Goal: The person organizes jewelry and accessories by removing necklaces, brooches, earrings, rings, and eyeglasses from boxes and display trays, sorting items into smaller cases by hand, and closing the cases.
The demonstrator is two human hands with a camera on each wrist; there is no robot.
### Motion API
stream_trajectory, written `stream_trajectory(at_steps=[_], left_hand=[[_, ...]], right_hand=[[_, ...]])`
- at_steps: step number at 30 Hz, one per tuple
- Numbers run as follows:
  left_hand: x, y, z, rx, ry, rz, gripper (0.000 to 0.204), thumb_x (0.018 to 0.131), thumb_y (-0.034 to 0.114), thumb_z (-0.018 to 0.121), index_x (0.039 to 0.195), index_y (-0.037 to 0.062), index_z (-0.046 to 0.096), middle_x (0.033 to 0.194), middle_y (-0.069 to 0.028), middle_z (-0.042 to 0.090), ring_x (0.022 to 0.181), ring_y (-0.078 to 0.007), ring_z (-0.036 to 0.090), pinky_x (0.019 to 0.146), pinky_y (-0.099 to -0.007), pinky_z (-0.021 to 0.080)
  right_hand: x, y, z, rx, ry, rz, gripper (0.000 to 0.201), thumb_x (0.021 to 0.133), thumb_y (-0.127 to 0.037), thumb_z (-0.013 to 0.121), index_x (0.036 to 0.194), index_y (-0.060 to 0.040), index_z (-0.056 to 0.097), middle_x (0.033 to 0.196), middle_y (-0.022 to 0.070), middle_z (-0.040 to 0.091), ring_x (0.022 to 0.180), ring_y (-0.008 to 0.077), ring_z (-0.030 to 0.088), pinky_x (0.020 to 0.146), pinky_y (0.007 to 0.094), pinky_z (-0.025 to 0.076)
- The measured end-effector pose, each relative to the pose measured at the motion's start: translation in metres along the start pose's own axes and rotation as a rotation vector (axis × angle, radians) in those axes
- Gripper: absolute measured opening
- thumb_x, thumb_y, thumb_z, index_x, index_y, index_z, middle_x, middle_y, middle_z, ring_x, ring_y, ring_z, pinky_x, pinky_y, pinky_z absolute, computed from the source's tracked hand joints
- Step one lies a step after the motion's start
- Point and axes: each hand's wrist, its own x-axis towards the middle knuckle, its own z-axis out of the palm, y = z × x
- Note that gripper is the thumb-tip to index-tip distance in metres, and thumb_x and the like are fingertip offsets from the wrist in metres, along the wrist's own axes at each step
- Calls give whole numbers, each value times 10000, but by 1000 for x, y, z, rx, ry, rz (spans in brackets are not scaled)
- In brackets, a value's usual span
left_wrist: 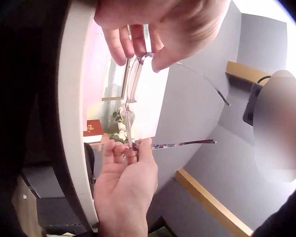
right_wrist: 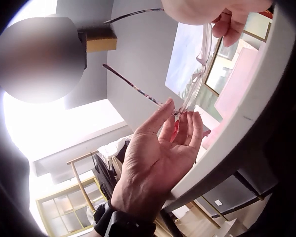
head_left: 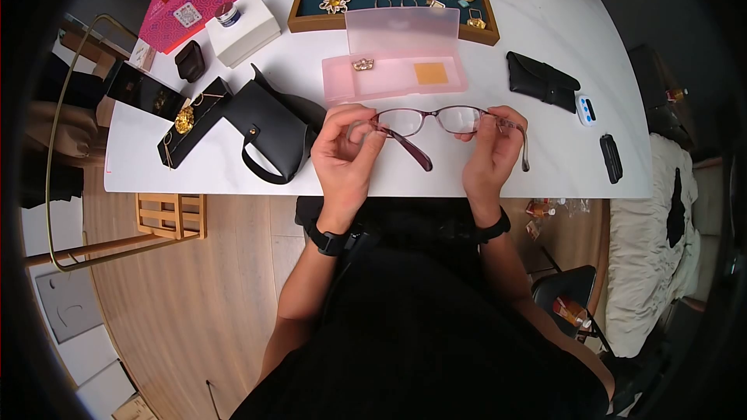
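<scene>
A pair of eyeglasses [head_left: 408, 148] with a purplish, translucent frame is held above the table's front edge. Both temples are unfolded and point back toward the person. My left hand [head_left: 344, 152] pinches the frame at its left hinge between thumb and fingers. At the opposite hinge, my right hand [head_left: 492, 157] grips the other end the same way. In the left wrist view the thin rim [left_wrist: 133, 81] spans between both hands. Just beyond the hands lies a pink glasses case [head_left: 338, 90] with its lid raised, holding a yellow square cloth [head_left: 430, 73] and a small jewelled ornament [head_left: 362, 65].
A black handbag [head_left: 268, 126] and a jewellery box [head_left: 173, 144] lie left. Behind stands a jewellery tray [head_left: 297, 17]. To the right are a black pouch [head_left: 542, 82], a white device [head_left: 585, 110] and a small black object [head_left: 611, 159]. White boxes [head_left: 245, 35] sit back left.
</scene>
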Motion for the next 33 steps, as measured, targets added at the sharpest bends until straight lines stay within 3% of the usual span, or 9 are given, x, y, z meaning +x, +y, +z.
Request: stream_trajectory(at_steps=[2, 6, 9, 19, 25, 28, 30, 33], left_hand=[[0, -1, 2, -103, 100, -53, 209, 885, -107, 655, 1071, -12, 647, 1091, -81, 639, 1024, -149, 621, 919, -328, 525], [1, -2, 1, -121, 128, -57, 200, 898, -97, 651, 1086, -30, 643, 1053, -96, 676, 974, -167, 658, 893, -341, 559], [1, -3, -3, -156, 121, -125, 250, 864, -121, 691, 1099, -43, 652, 1041, -91, 669, 992, -160, 662, 893, -285, 569], [2, 3, -2, -274, 82, -185, 191, 905, -50, 685, 1093, -44, 652, 954, -78, 686, 900, -138, 672, 858, -368, 615], [1, 0, -3, -247, 53, -156, 207, 927, -10, 673, 1129, -33, 636, 974, -102, 704, 867, -164, 693, 825, -353, 612], [0, 1, -4, -229, 26, -167, 225, 941, 12, 661, 1161, -25, 626, 998, -120, 713, 852, -172, 700, 797, -340, 612], [1, 2, -3, -224, 32, -179, 232, 943, 13, 657, 1169, -25, 623, 997, -118, 710, 847, -168, 698, 783, -331, 618], [1, 2, -2, -211, 52, -157, 245, 949, 18, 650, 1188, -25, 619, 984, -109, 702, 833, -160, 694, 750, -314, 631]], right_hand=[[0, 0, -1, -1, -1, 22, 164, 1026, -84, 527, 1153, 0, 467, 971, 77, 518, 744, 94, 553, 675, 258, 540], [0, 2, -2, 38, -21, 72, 156, 1023, -55, 517, 1160, 6, 475, 923, 63, 524, 706, 90, 543, 662, 251, 528], [0, -4, -1, 133, -45, 76, 165, 1025, -44, 498, 1177, 19, 487, 895, 58, 533, 710, 95, 550, 665, 251, 508], [-1, 2, -8, 98, -147, 21, 281, 1073, -188, 413, 1152, 39, 559, 877, 63, 589, 742, 101, 581, 741, 255, 468], [0, 5, -7, 82, -49, 51, 291, 1074, -178, 401, 1237, 34, 517, 938, 77, 605, 752, 110, 593, 795, 255, 467], [0, 4, -5, 17, -14, 1, 297, 1069, -148, 410, 1308, 23, 456, 943, 93, 614, 741, 127, 620, 781, 263, 497], [0, -3, -3, 42, -67, 7, 352, 1084, -194, 374, 1360, 23, 402, 978, 136, 619, 754, 145, 642, 704, 275, 563], [1, -3, -3, 22, -92, -1, 368, 1085, -204, 379, 1380, 14, 395, 955, 134, 632, 746, 148, 655, 689, 274, 559]])
